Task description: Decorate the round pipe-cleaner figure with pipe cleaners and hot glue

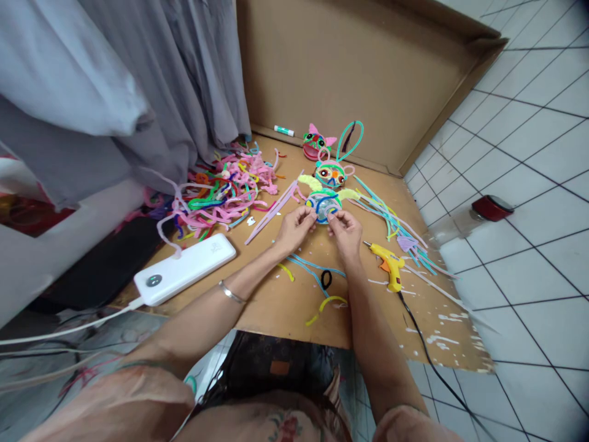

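Both my hands meet over a small pipe-cleaner animal figure (326,204) with a blue-and-green ringed body, two pale yellow tufts and pink ears. My left hand (297,228) is closed, thumb and fingers pinching the left side of its lower edge. On the other side my right hand (345,232) pinches the same figure near a yellow and blue ring. Its face, with big round eyes, tilts up away from me. Close behind stands a second figure's head (315,145), red and green with pink ears. A turquoise pipe-cleaner loop (351,140) rises beside it.
Tangled pipe cleaners (221,199) pile up at left, behind a white power bank (184,270) with a cable. A yellow glue gun (389,265) lies right, its black cord trailing off the table. Loose pipe cleaners (407,242), a black ring (326,280) and a glue stick (284,131) also lie around.
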A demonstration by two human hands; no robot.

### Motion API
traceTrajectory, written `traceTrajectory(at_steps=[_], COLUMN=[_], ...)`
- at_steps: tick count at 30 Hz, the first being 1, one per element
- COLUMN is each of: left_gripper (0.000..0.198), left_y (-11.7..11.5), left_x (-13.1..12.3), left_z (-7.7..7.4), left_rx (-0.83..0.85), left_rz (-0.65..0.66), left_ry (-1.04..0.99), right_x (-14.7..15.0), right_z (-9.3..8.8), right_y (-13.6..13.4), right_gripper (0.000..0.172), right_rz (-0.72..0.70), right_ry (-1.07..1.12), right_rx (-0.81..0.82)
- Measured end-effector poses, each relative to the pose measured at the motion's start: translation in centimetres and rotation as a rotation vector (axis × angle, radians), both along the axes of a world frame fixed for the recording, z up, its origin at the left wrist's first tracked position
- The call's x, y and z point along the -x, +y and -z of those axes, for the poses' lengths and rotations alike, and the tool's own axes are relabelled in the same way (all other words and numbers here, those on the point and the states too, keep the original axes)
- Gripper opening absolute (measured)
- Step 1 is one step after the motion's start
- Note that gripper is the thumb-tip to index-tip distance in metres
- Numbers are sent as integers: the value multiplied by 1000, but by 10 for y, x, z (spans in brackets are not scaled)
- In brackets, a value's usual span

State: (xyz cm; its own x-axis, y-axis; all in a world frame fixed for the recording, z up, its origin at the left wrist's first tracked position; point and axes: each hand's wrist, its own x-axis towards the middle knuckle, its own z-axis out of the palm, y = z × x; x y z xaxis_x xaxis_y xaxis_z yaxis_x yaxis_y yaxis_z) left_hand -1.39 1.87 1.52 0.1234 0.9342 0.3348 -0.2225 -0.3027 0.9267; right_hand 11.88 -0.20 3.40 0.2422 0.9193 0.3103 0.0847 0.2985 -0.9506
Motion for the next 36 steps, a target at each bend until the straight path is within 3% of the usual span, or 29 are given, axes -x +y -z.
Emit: traceTrajectory(at_steps=[7, 14, 19, 28, 31, 36], left_gripper=[34, 46, 44, 27, 21, 21], left_y=[1, 2, 3, -1, -2, -3], left_x=[0, 2, 1, 3, 3, 3], left_z=[1, -4, -4, -6, -7, -6], left_rx=[43, 41, 65, 205, 206, 143], left_rz=[69, 50, 7, 102, 136, 59], left_ry=[-66, -136, -132, 47, 128, 328], right_x=[-2, 1, 1, -3, -2, -4], right_z=[-1, -2, 0, 0, 1, 1], right_y=[0, -3, -2, 3, 3, 3], right_gripper=[34, 34, 32, 38, 37, 37], right_rz=[-81, -51, -56, -28, -52, -63], right_ry=[66, -30, -31, 265, 276, 218], right_rx=[-21, -39, -34, -57, -54, -35])
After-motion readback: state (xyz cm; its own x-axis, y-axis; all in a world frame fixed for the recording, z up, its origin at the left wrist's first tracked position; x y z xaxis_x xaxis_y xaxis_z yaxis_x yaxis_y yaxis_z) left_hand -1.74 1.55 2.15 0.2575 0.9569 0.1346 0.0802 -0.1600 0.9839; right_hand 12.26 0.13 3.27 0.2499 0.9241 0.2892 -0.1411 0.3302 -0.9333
